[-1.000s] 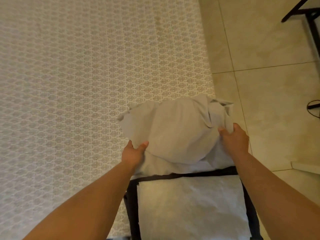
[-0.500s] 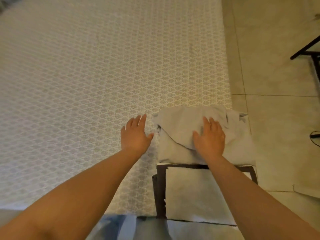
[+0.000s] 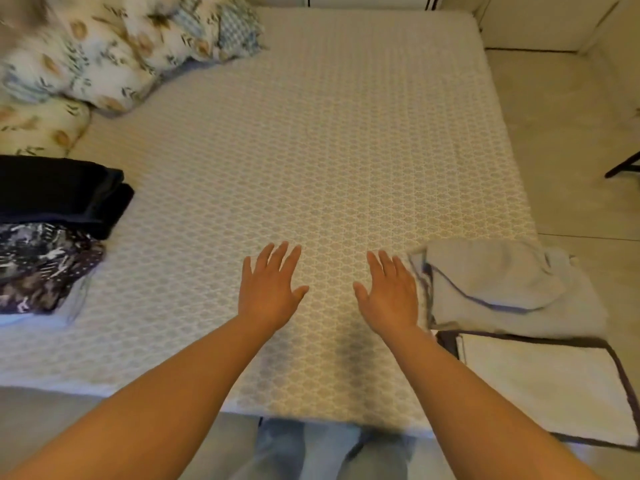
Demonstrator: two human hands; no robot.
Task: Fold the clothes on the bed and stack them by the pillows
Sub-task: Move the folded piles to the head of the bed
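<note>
A crumpled light grey garment lies at the bed's right edge, on top of a flat white piece with a dark border. My right hand hovers palm down just left of it, fingers straight, holding nothing. My left hand is spread the same way over the bare patterned mattress. At the left edge sit a folded dark navy garment and a dark patterned one. Floral pillows lie at the far left corner.
Tiled floor runs along the bed's right side, with a dark furniture leg at the far right. A wall and a white cabinet stand beyond the bed's far end. My legs in jeans stand at the near edge.
Both hands let go of the grey garment and moved left over the bare mattress. My view swung left and up, bringing the pillows and the dark folded clothes into sight.
</note>
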